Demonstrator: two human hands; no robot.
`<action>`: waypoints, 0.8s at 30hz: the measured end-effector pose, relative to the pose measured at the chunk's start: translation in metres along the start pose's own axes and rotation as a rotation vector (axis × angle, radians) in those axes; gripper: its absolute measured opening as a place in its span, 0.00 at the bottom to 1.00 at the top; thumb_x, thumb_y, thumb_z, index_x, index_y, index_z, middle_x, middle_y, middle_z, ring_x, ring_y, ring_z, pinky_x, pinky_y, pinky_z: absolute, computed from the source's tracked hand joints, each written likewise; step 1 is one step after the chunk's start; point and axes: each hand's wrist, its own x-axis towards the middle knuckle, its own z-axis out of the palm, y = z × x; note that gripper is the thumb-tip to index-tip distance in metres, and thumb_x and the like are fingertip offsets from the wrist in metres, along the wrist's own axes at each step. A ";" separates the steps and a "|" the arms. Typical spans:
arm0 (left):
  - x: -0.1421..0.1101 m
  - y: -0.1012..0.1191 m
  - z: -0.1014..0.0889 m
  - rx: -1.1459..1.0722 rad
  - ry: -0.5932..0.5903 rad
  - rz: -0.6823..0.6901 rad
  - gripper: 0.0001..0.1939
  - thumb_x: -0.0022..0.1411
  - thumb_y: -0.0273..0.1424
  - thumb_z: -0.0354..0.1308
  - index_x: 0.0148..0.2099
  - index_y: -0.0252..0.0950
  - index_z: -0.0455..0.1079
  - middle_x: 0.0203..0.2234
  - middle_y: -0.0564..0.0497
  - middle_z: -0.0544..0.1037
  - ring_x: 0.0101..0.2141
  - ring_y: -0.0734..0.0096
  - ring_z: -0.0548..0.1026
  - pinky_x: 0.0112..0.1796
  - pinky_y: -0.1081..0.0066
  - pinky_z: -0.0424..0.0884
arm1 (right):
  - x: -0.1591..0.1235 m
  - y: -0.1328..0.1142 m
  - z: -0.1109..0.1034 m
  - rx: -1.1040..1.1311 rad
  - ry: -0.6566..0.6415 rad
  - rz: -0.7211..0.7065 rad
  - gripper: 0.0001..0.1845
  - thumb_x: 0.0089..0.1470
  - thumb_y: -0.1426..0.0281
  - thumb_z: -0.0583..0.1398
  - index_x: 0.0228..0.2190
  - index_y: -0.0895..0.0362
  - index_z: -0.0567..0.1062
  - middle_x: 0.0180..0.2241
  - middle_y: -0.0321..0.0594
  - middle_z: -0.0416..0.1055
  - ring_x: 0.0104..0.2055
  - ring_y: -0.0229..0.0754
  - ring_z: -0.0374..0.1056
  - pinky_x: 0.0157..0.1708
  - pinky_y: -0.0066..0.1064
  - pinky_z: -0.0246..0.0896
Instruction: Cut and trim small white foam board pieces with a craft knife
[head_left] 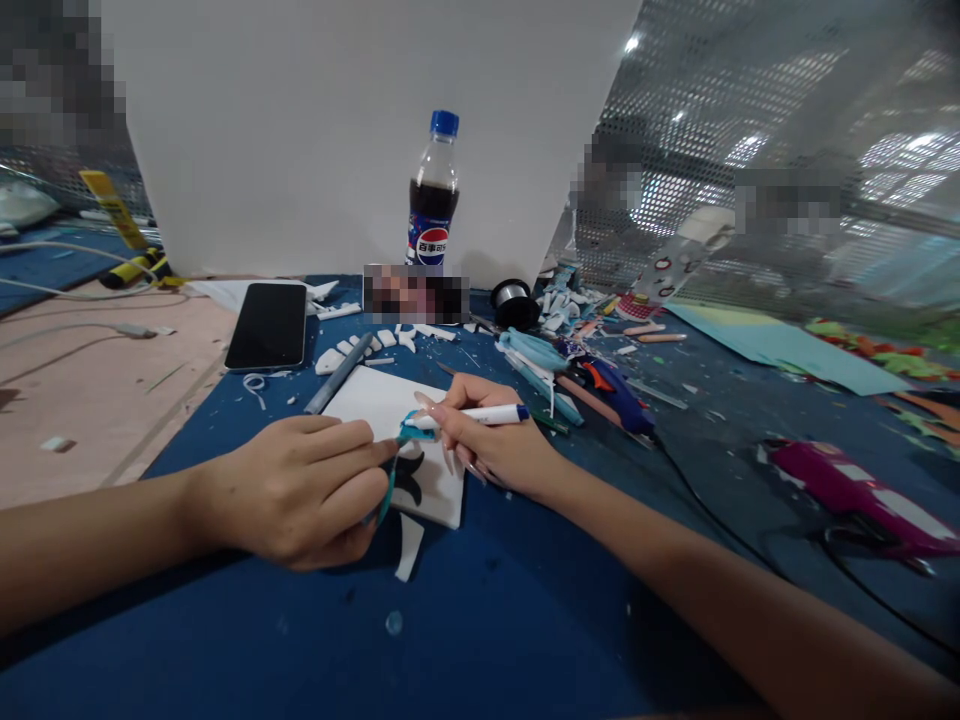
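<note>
A white foam board (390, 415) lies on the blue mat (480, 620), with a black drawn shape (409, 478) near its front edge. My left hand (300, 490) is closed, pinching a thin teal strip (397, 455) against the board. My right hand (495, 440) grips a white marker (469, 417) with a blue end, its tip at the teal strip just above the black shape. A grey pen (337, 375) lies along the board's left edge. A curved white offcut (409, 545) lies in front of the board.
A cola bottle (433, 195) stands at the back before a white panel (360, 130). A black phone (268, 325), white foam scraps (360, 345), a wire spool (514, 300), a blue glue gun (615, 390) and a magenta tool (855, 495) lie around. Metal mesh (787, 150) rises on the right.
</note>
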 end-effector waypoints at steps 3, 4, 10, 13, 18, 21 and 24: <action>0.000 0.000 -0.001 -0.004 -0.009 0.000 0.02 0.50 0.23 0.51 0.29 0.34 0.60 0.28 0.41 0.78 0.26 0.64 0.75 0.25 0.68 0.73 | 0.000 0.000 0.001 0.020 0.008 0.000 0.15 0.53 0.64 0.58 0.21 0.57 0.61 0.12 0.25 0.61 0.09 0.25 0.53 0.08 0.17 0.48; -0.001 0.001 -0.001 -0.005 -0.013 0.001 0.02 0.50 0.23 0.52 0.29 0.33 0.60 0.28 0.41 0.78 0.26 0.64 0.75 0.26 0.68 0.73 | 0.000 0.000 0.002 0.034 0.007 0.001 0.15 0.53 0.65 0.58 0.21 0.57 0.61 0.12 0.25 0.61 0.09 0.25 0.52 0.08 0.17 0.47; -0.003 0.002 -0.002 0.040 0.016 -0.062 0.03 0.50 0.23 0.52 0.29 0.33 0.60 0.31 0.41 0.78 0.28 0.63 0.74 0.25 0.68 0.71 | 0.002 0.001 0.002 0.148 0.192 -0.042 0.17 0.53 0.62 0.58 0.20 0.56 0.60 0.11 0.25 0.61 0.06 0.25 0.49 0.05 0.17 0.42; -0.004 0.001 -0.001 0.078 0.036 -0.223 0.03 0.51 0.23 0.51 0.29 0.33 0.59 0.28 0.42 0.76 0.28 0.63 0.73 0.24 0.69 0.69 | 0.000 0.001 0.001 0.115 0.314 -0.095 0.15 0.54 0.61 0.57 0.22 0.56 0.62 0.14 0.27 0.64 0.08 0.27 0.54 0.05 0.18 0.46; -0.005 -0.003 0.003 0.014 -0.023 -0.410 0.03 0.55 0.28 0.48 0.33 0.33 0.61 0.24 0.43 0.72 0.28 0.59 0.70 0.24 0.64 0.69 | -0.006 0.001 0.001 -0.081 0.300 -0.265 0.10 0.55 0.64 0.57 0.30 0.57 0.72 0.20 0.33 0.68 0.19 0.31 0.66 0.15 0.20 0.60; -0.005 -0.004 0.004 -0.071 -0.002 -0.350 0.02 0.54 0.26 0.49 0.33 0.34 0.59 0.25 0.43 0.72 0.28 0.61 0.69 0.25 0.64 0.69 | -0.008 0.001 0.002 -0.113 0.288 -0.275 0.09 0.55 0.64 0.56 0.31 0.57 0.73 0.21 0.34 0.70 0.21 0.31 0.67 0.18 0.21 0.63; -0.005 -0.004 0.004 -0.136 0.002 -0.263 0.04 0.52 0.24 0.50 0.32 0.35 0.57 0.27 0.43 0.73 0.29 0.62 0.70 0.25 0.65 0.69 | -0.007 0.002 0.002 -0.095 0.291 -0.266 0.09 0.55 0.64 0.56 0.30 0.57 0.73 0.20 0.33 0.70 0.21 0.32 0.68 0.19 0.22 0.64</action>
